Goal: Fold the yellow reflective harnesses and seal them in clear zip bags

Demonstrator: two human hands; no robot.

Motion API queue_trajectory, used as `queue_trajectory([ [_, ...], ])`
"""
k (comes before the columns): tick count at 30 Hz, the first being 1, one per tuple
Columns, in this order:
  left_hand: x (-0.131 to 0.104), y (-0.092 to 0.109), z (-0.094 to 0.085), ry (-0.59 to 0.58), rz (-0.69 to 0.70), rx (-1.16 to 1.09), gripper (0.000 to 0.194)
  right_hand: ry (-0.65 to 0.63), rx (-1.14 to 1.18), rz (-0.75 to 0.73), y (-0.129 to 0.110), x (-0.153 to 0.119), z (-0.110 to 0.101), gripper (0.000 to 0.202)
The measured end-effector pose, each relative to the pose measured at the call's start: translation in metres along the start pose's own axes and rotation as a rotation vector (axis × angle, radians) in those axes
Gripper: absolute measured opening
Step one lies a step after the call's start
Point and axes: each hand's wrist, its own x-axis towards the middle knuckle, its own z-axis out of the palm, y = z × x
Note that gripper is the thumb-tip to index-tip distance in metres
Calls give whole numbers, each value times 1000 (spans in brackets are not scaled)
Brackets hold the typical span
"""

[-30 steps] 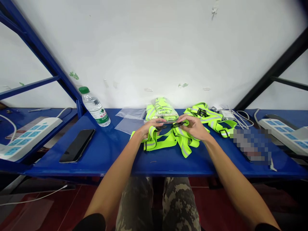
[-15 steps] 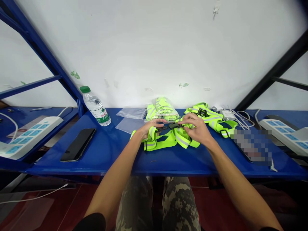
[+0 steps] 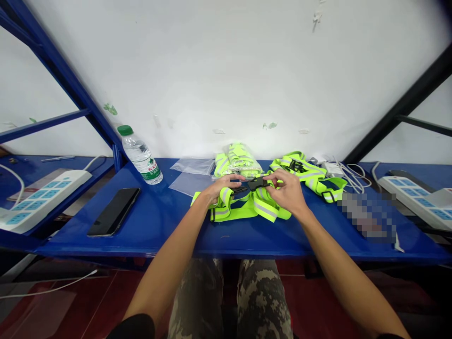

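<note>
A black plastic side-release buckle (image 3: 256,183) is held between my two hands, just above the blue table. My left hand (image 3: 223,188) is closed on the buckle's left part, with a yellow-green reflective strap (image 3: 226,195) looped beside its fingers. On the other side, my right hand (image 3: 286,189) pinches the buckle's right end between thumb and fingers. Whether the two buckle parts are clicked together I cannot tell. More of the same strap (image 3: 266,209) with a grey stripe lies looped on the table below the hands.
Behind my hands are bagged yellow-green straps (image 3: 242,160) and flat clear bags (image 3: 192,179). Another reflective harness (image 3: 312,172) and a white charger cable (image 3: 355,176) lie right. A water bottle (image 3: 143,157) and a black phone (image 3: 115,212) are left. Power strips (image 3: 49,200) flank the table.
My right hand has shifted slightly and its fingers have curled in lower. The buckle has turned, so more of its broad black face shows. My left hand stays almost in place.
</note>
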Motion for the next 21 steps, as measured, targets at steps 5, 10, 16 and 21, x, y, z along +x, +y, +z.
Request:
queue_trajectory([
  [5, 3, -3, 0, 18, -7, -4, 38, -17, -83, 1, -5, -1, 6, 16],
  [10, 3, -6, 0, 64, 42, 82, 38, 8, -169, -46, -8, -4, 12, 15],
  [16, 6, -9, 0, 105, 98, 171, 30, -5, -213, -81, -9, -8, 17, 15],
  [21, 11, -12, -1, 130, 63, 295, 32, -98, -194, -104, -13, -12, 24, 14],
])
